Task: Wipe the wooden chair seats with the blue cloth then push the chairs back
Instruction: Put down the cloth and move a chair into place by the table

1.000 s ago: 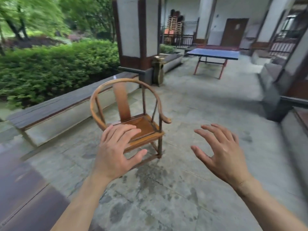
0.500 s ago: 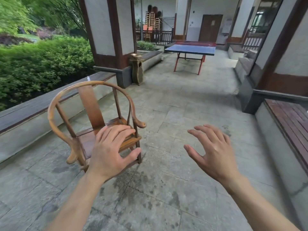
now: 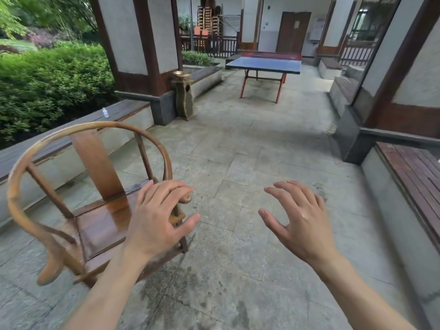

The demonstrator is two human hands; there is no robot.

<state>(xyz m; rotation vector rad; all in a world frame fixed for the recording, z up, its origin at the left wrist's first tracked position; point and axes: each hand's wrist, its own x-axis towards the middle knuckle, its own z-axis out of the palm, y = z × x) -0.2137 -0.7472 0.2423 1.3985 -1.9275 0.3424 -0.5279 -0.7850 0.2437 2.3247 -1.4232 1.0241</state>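
Observation:
A wooden horseshoe-back armchair (image 3: 95, 163) stands on the stone floor at the lower left, its glossy seat (image 3: 104, 222) facing right. My left hand (image 3: 157, 217) hovers in front of the chair's right armrest end, fingers spread and holding nothing. My right hand (image 3: 297, 220) is out over the bare paving to the right, also spread and empty. No blue cloth is in view.
A low wooden bench ledge (image 3: 47, 148) with a small bottle (image 3: 105, 112) runs behind the chair. A pillar (image 3: 140, 51) and a bronze bin (image 3: 184, 96) stand ahead. A blue table-tennis table (image 3: 264, 65) is farther back. Another bench (image 3: 414, 177) lines the right wall.
The view has swung right and closer, so the chair now sits nearer and lower left. Both hands stay raised and spread; the left now overlaps the armrest end.

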